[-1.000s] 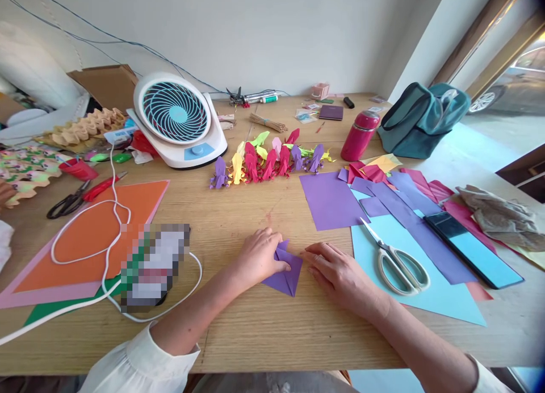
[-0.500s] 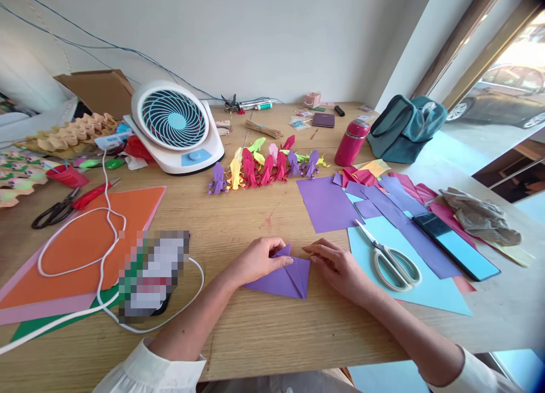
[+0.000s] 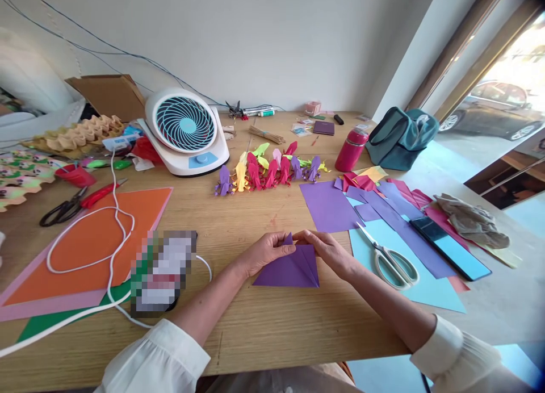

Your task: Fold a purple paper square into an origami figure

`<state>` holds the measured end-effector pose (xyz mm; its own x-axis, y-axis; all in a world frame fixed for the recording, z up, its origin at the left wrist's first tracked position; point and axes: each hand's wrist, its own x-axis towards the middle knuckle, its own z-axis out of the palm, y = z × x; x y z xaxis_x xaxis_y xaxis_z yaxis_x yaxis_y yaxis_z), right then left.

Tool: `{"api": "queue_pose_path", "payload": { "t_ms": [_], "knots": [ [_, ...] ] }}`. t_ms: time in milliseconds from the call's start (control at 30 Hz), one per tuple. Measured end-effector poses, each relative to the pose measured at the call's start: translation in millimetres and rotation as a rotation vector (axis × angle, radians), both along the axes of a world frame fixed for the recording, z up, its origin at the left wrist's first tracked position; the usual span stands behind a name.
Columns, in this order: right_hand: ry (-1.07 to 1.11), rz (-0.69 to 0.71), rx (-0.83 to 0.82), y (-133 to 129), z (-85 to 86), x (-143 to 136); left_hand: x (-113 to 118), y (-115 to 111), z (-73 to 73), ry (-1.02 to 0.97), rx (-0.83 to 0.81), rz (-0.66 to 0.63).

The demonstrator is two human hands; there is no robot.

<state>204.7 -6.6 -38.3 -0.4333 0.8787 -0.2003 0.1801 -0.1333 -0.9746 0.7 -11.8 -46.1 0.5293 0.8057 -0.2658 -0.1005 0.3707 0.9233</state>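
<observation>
A folded purple paper (image 3: 289, 271) is near the front middle of the wooden table, with a crease line on its right part and a small point standing up at its top. My left hand (image 3: 268, 252) pinches its upper left edge, thumb on top. At the upper right edge, my right hand (image 3: 326, 251) touches the paper, its fingers bent over the edge and close to the left fingertips; the undersides of these fingers are hidden. Several folded paper figures (image 3: 270, 171) in purple, yellow, red and green stand behind the hands.
White-handled scissors (image 3: 394, 265) lie on light blue paper (image 3: 430, 293) at right, near a purple sheet (image 3: 327, 205) and a phone (image 3: 451, 248). A blurred phone (image 3: 162, 274), cable and orange paper (image 3: 85, 239) lie left. Behind are a fan (image 3: 186, 125) and red bottle (image 3: 352, 149).
My right hand has moved left and onto the paper's upper edge. The paper has turned slightly and been lifted or shifted a little. The whole view has shifted slightly.
</observation>
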Motion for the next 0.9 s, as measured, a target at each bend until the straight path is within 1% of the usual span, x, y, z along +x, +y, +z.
{"api": "queue_pose_path", "payload": {
  "t_ms": [100, 200, 300, 400, 533, 733, 800, 900],
  "knots": [
    [0.124, -0.031, -0.062, -0.3, -9.2, 2.4, -1.5, 2.8, -0.1, 0.031, 0.014, -0.022],
    [0.202, -0.001, -0.072, -0.4, -15.3, 6.8, -3.0, 4.2, 0.6, 0.054, 0.020, -0.037],
    [0.145, 0.024, -0.012, -0.8, -15.0, 8.9, -4.3, 5.0, 1.1, 0.059, -0.020, -0.038],
    [0.053, 0.044, 0.045, -2.1, -10.0, 8.2, -5.8, 5.9, 0.3, 0.056, -0.055, -0.030],
    [-0.035, 0.072, 0.118, -3.7, -3.4, 7.2, -7.8, 6.9, -2.8, 0.057, -0.051, -0.034],
    [-0.032, 0.082, 0.128, -5.6, 0.0, 7.7, -9.4, 6.5, -5.6, 0.077, -0.005, -0.059],
    [-0.018, 0.080, 0.137, -6.0, -1.6, 6.9, -9.2, 6.2, -5.2, 0.113, 0.007, -0.045],
    [0.024, 0.075, 0.141, -5.6, -8.5, 4.9, -8.2, 5.7, -3.9, 0.149, 0.053, -0.036]
  ]
}}
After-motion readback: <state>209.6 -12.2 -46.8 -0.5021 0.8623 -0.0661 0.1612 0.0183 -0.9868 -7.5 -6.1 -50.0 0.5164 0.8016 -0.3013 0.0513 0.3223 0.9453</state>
